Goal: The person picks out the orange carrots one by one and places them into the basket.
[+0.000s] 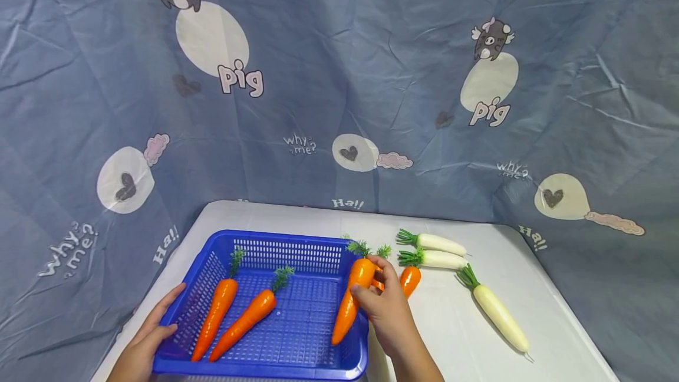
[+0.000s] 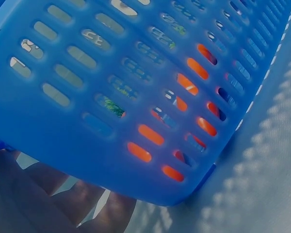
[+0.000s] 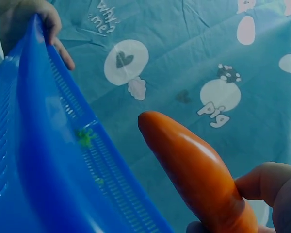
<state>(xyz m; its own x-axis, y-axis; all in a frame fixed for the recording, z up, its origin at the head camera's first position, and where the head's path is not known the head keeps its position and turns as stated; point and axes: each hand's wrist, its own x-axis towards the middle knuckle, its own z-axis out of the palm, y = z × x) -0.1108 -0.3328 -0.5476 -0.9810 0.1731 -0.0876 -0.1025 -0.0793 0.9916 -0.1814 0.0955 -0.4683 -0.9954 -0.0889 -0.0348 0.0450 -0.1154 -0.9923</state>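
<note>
My right hand [image 1: 389,305] pinches a carrot [image 1: 347,305] with green top between thumb and fingers, over the right rim of the blue plastic basket [image 1: 313,370]. In the right wrist view the held carrot [image 3: 189,170] points its tip toward the basket. My left hand [image 1: 145,338] grips the basket's left rim; in the left wrist view its fingers [image 2: 109,213] show below the slotted wall. Inside the basket lie a carrot [image 1: 216,317] at the left and another carrot [image 1: 246,323] slanting beside it.
Right of the basket, a carrot [image 1: 410,280] lies partly behind my right hand, with more orange showing between the fingers. Farther right are a white radish [image 1: 440,244], a second radish [image 1: 442,260] and a larger radish [image 1: 501,318]. A patterned cloth [image 1: 318,75] hangs behind the white table [image 1: 562,335].
</note>
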